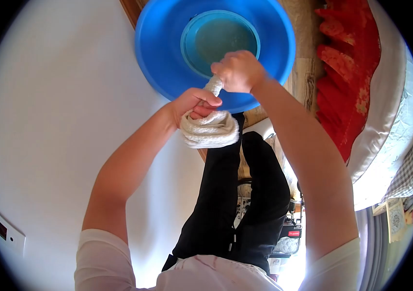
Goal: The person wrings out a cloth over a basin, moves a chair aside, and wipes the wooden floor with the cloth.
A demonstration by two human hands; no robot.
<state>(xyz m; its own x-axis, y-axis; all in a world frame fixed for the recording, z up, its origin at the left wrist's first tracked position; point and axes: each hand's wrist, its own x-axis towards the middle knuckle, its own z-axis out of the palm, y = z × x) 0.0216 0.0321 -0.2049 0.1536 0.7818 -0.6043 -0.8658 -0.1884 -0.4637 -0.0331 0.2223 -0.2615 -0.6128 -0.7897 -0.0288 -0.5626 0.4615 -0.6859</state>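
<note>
A white towel [210, 130] is twisted into a tight roll between my two hands, with its loose folds hanging below the left one. My left hand [197, 102] is closed around the twisted part near the folds. Higher up, my right hand [239, 71] grips the other end in a fist. Both hands are over the near side of a large blue basin [160, 58]. Inside it sits a smaller turquoise basin [185, 41] with cloudy water [225, 36] in it. The palm side of my right hand is hidden.
A white wall [70, 106] runs along the left, with a socket panel [4, 230] low on it. To the right stands a bed with a red ruffled skirt [349, 72]. Wooden flooring [305, 82] shows between basin and bed. My black-trousered legs [216, 208] are below the towel.
</note>
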